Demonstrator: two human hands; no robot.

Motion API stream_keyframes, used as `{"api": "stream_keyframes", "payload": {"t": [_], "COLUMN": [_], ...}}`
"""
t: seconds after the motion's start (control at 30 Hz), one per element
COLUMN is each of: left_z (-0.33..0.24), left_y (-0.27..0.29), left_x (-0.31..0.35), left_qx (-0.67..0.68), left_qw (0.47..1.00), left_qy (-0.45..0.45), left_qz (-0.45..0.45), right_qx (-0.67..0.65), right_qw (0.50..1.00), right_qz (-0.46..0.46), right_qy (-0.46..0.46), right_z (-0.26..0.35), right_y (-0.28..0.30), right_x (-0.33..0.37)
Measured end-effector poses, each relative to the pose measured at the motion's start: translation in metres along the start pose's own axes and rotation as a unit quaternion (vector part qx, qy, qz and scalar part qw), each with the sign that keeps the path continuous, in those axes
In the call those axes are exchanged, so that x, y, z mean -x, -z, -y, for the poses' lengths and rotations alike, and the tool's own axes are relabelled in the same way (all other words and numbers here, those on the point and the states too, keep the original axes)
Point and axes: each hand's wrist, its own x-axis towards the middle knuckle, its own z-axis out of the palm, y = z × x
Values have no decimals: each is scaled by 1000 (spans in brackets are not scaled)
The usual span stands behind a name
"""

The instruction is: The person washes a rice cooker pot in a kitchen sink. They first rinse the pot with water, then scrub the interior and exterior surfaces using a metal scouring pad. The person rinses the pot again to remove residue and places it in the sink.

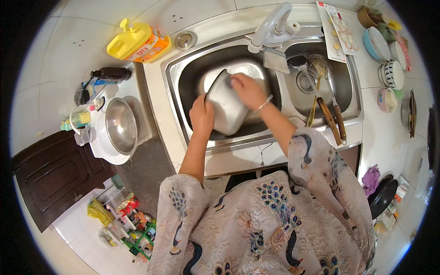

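A silvery metal pot [224, 110] with a dark rim is tipped on its side over the left basin of the steel sink [183, 68]. My left hand [201, 114] grips the pot at its rim, fingers closed around the edge. Against the pot's upper part is my right hand [249, 91], a bracelet on its wrist. Its fingers are curled and slightly blurred; a small dark patch shows at the fingertips, and what they hold, if anything, is hidden. Above the divide between the basins hangs the grey-white faucet [271, 30].
In the right basin lie a ladle [300, 64] and a wire skimmer [321, 66], handles over the front edge. A yellow jug [140, 43] stands behind left. Bowls [376, 44] line the right counter. Left is a metal basin [121, 126] inside a white one.
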Motion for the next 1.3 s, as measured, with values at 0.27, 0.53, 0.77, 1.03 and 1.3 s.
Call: {"api": "stream_keyframes", "payload": {"t": [0.27, 0.53, 0.77, 1.03, 1.3], "left_z": [2, 31, 27, 13, 4], "left_y": [8, 14, 9, 6, 2], "left_x": [-17, -14, -15, -11, -11], "left_qx": [-35, 67, 48, 40, 4], "left_qw": [985, 977, 982, 984, 983], "left_qy": [135, 127, 83, 102, 108], "left_qz": [100, 159, 165, 143, 147], "right_qx": [-46, 123, -48, 140, 154], "right_qw": [988, 953, 977, 964, 965], "right_qz": [7, -73, -7, -52, 10], "right_qy": [-146, 266, -209, 221, 213], "right_z": [4, 34, -27, 34, 47], "right_y": [0, -27, 0, -29, -18], "right_x": [3, 44, -38, 27, 47]}}
